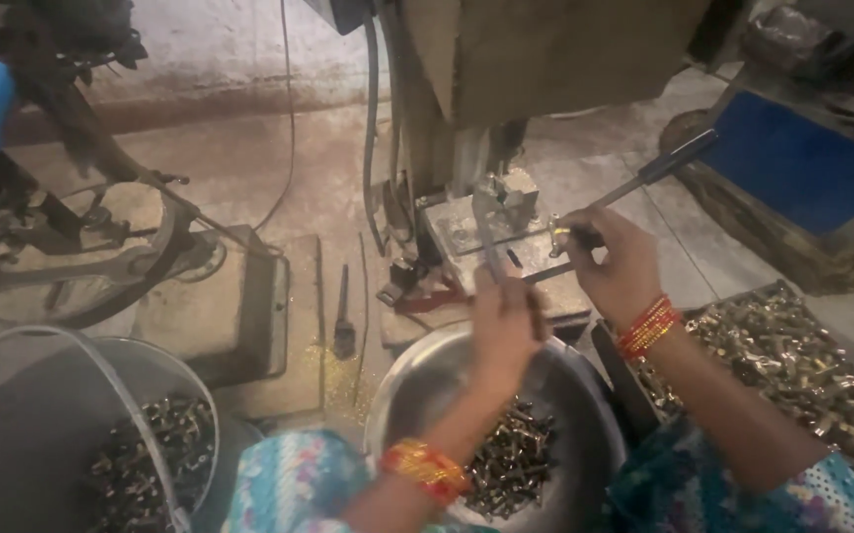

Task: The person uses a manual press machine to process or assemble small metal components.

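My left hand (pixel 504 321) is closed around a thin metal rod (pixel 486 237) that reaches up to the press machine's work plate (pixel 466 232). My right hand (pixel 617 266) pinches a small brass piece (pixel 561 234) at the plate, close to a long lever handle (pixel 659 173) that slants up to the right. Both wrists wear red and orange bangles. Below my hands sits a round steel bowl (pixel 402 395) holding several small brass parts (pixel 516 464).
A metal bucket (pixel 72 434) with more brass parts stands at lower left. A heap of brass parts (pixel 802 365) lies at right. A blue-topped bench (pixel 802 168) is at upper right, a wheel frame (pixel 81 247) at left. A small brush (pixel 344 331) lies on the floor.
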